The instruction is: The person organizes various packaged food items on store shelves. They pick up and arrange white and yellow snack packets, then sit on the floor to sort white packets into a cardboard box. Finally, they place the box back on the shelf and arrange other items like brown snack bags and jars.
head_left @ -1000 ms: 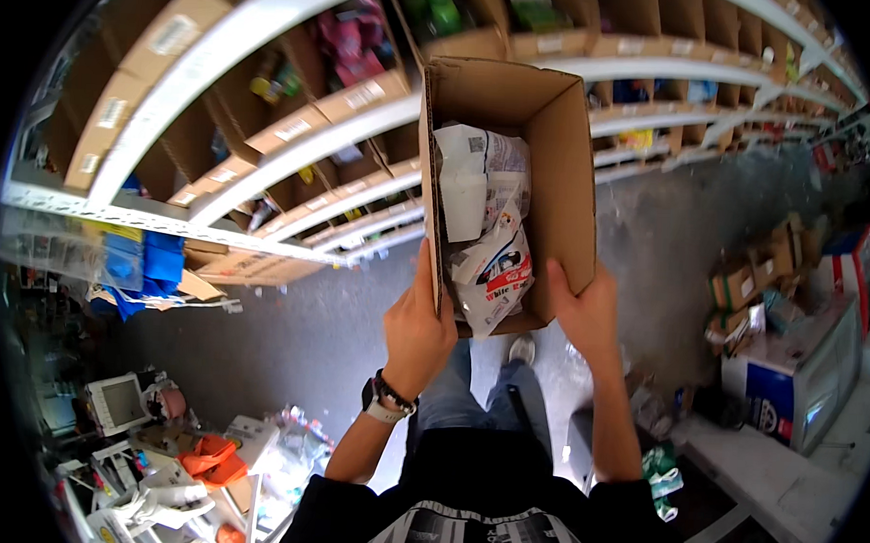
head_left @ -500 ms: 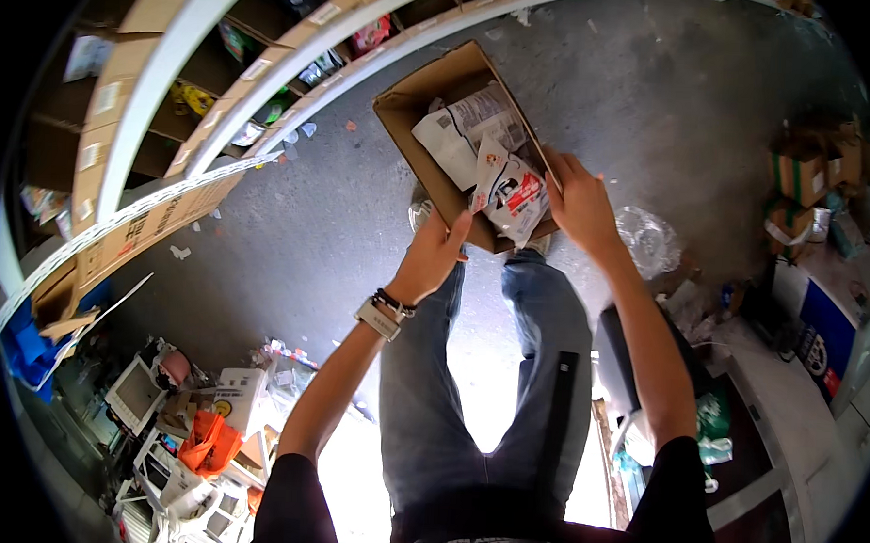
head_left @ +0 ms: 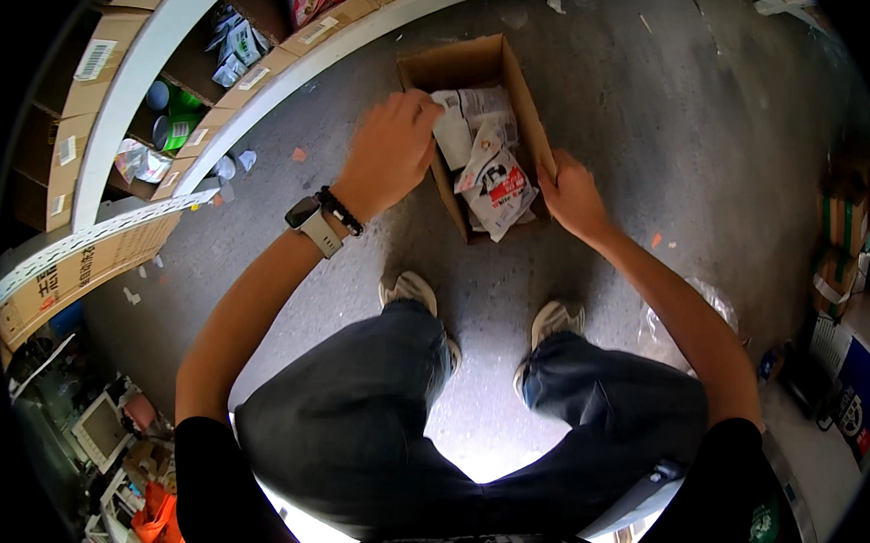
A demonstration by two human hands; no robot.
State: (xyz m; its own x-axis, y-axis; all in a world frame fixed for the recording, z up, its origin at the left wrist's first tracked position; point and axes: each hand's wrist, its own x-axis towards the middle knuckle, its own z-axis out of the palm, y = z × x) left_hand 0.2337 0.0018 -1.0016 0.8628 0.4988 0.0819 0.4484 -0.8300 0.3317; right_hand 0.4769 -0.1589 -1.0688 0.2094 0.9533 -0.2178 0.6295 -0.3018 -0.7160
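Note:
An open cardboard box is low over the floor in front of my feet; I cannot tell whether its base touches the ground. Inside lie a white printed plastic packet with red and black marks and other pale bags behind it. My right hand grips the right wall near the closest corner, thumb and fingers around the edge. At the left rim is my left hand, its fingers bent over the cardboard and the fingertips partly hidden. A watch and dark beads sit on the left wrist.
A shelf rack with a white frame curves along the left, its cardboard bins holding packets and green cans. A flattened carton stands below it. Clear plastic wrap lies at right, near stacked boxes. My shoes are close behind the box.
I have squatted, knees spread, and the box is lower and farther from my legs. My left hand has shifted from the near corner to the left rim; the right keeps its grip.

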